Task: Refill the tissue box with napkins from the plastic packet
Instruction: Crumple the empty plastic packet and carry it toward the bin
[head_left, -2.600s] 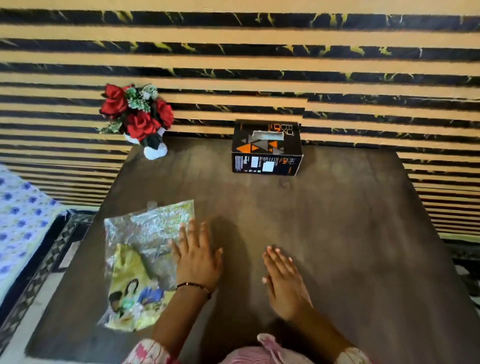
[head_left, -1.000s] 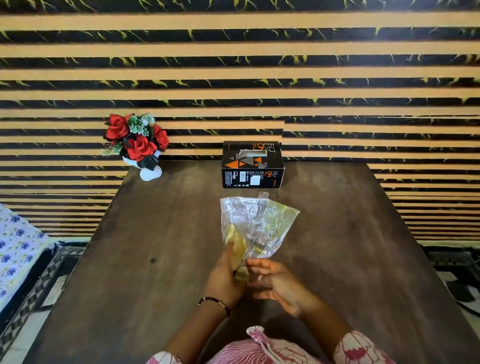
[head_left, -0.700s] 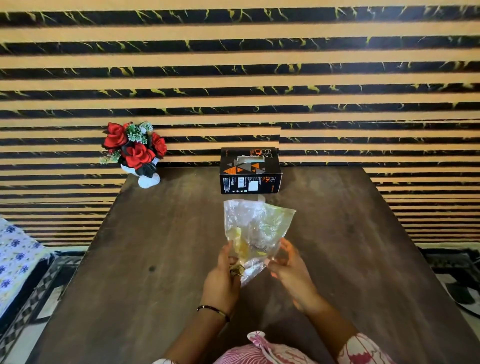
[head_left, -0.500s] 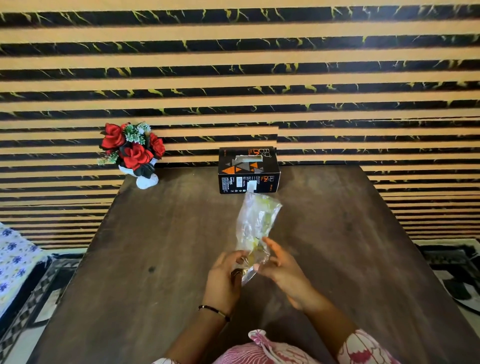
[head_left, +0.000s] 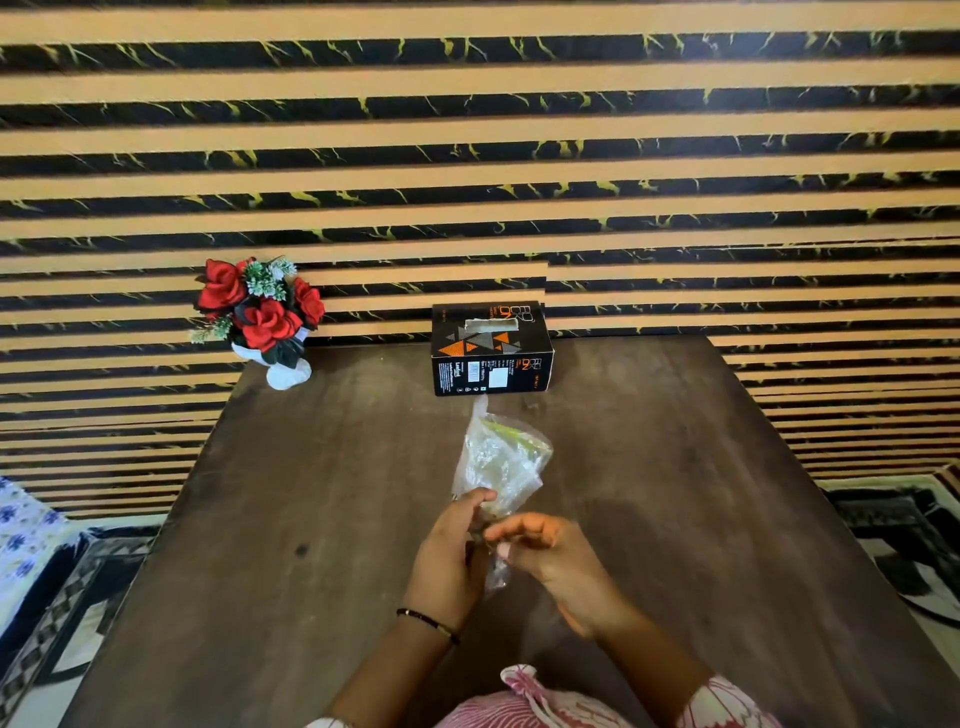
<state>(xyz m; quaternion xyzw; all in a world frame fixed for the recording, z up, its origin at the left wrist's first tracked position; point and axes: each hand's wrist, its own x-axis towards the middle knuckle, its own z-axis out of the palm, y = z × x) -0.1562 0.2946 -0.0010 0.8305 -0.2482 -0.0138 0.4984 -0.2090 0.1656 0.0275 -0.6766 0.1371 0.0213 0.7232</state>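
Observation:
A black tissue box (head_left: 491, 353) with orange triangles stands at the far middle of the dark wooden table (head_left: 311, 493), its top slot facing up. Above the table's middle I hold a clear plastic packet (head_left: 501, 460) upright, with pale napkins and some yellow-green print showing inside. My left hand (head_left: 452, 556) grips the packet's lower end. My right hand (head_left: 550, 556) pinches the same lower end from the right. The packet's bottom corner pokes out below my fingers.
A white pot of red roses (head_left: 260, 317) sits at the table's far left corner. A striped black and tan wall runs right behind the table. A blue-flowered cloth (head_left: 26, 530) lies at the lower left, a patterned floor on both sides.
The packet lay flat at the near left of the table; both hands lifted it to the middle. Since then it has been turned and gathered narrower between my hands.

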